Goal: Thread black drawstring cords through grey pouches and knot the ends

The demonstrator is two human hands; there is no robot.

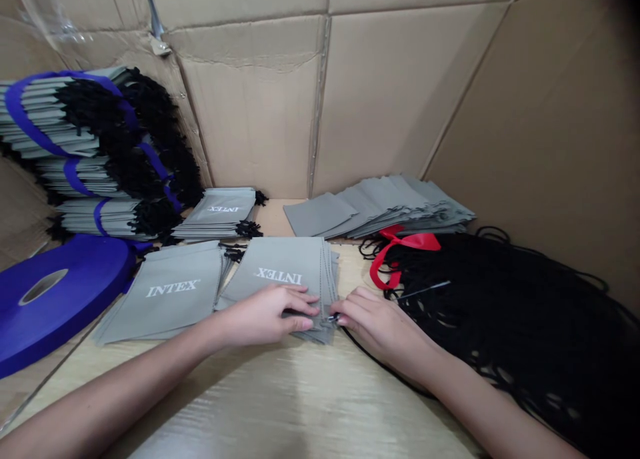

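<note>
My left hand [270, 314] lies on the right-hand stack of grey INTEX pouches [285, 259], fingers and thumb apart near the stack's right edge. Just beside that edge, my right hand [367, 319] is closed in a pinch on a thin metal needle [425, 290], whose shaft sticks out behind the hand. A small dark tip shows at the fingertips, close to the top pouch; whether it is inside the pouch I cannot tell. A black cord [373, 359] runs from the pinch down under my right wrist. Another stack of INTEX pouches [170, 292] lies to the left.
Black cords [520, 312] tied with a red ribbon [415, 242] fill the right side. Behind lie plain grey pouches [380, 206] and a corded stack [215, 212]. Purple-banded bundles [85, 172] and a purple ribbon roll [95, 272] stand left. Cardboard walls [400, 79] enclose the table.
</note>
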